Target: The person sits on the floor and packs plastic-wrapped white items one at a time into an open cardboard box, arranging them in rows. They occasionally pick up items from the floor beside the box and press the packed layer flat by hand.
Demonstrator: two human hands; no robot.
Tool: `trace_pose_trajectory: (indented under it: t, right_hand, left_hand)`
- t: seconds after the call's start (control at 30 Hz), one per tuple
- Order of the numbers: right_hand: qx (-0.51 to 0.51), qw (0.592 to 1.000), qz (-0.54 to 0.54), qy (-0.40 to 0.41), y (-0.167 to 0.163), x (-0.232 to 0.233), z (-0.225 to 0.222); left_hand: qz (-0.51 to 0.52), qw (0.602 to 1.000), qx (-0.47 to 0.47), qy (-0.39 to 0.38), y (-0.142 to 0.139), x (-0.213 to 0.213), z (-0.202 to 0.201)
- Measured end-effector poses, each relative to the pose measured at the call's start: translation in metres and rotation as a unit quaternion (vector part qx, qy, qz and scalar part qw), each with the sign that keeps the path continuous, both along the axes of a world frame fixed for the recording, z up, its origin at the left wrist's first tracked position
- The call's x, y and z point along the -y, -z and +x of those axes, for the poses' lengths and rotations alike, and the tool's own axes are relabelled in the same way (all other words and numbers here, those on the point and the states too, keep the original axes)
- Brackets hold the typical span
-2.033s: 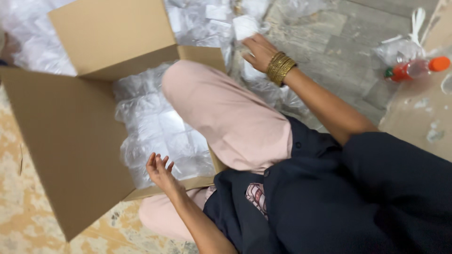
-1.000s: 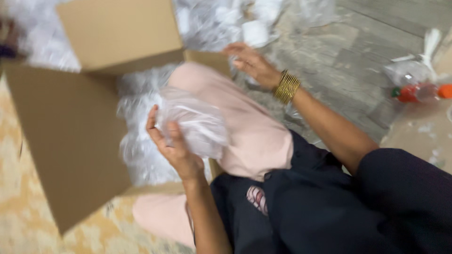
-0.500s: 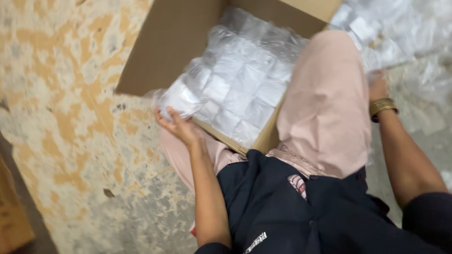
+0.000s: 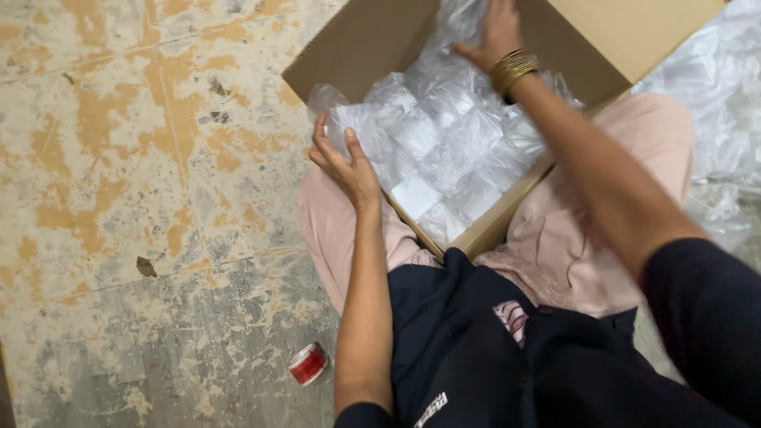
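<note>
An open cardboard box [image 4: 353,47] rests between my legs and holds several clear plastic packets [image 4: 456,150] of white items. My left hand [image 4: 342,162] grips one clear packet [image 4: 357,123] at the box's near left corner. Wearing gold bangles at the wrist, my right hand [image 4: 493,32] reaches into the far part of the box and presses on the plastic packets there. I sit on the floor in pink trousers and a dark top.
The floor [image 4: 143,158] is worn, with yellow and grey patches. A small red tape roll [image 4: 307,363] lies on it near my left knee. More clear plastic packets [image 4: 725,95] are heaped to the right of the box.
My right hand has moved from outside the box into its far part. My left hand keeps its hold on a packet at the box's corner. The view has shifted left.
</note>
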State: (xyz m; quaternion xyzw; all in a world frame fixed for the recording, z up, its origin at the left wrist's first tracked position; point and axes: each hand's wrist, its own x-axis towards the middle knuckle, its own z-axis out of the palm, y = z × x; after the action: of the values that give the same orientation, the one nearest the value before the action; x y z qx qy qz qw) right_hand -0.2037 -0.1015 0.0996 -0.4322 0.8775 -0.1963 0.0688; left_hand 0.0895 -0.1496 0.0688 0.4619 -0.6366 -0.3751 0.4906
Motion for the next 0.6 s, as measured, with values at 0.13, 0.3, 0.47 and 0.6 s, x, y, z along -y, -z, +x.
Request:
trace_pose_trajectory:
  t: [0.13, 0.3, 0.47, 0.6]
  right_hand:
    - [0.047, 0.990, 0.122, -0.052, 0.028, 0.050, 0.067]
    - [0.107, 0.976, 0.136, -0.134, 0.032, 0.027, 0.063]
    - [0.232, 0.925, -0.042, -0.298, 0.012, -0.026, 0.099]
    - [0.189, 0.951, -0.017, -0.246, 0.021, -0.038, 0.092]
  left_hand:
    - [0.021, 1.000, 0.003, 0.000, 0.001, 0.001, 0.002]
    - [0.062, 0.997, 0.013, 0.039, 0.023, 0.003, -0.010]
    - [0.130, 0.971, -0.025, 0.198, 0.044, -0.002, -0.031]
    - [0.261, 0.920, -0.102, 0.275, 0.030, -0.006, -0.037]
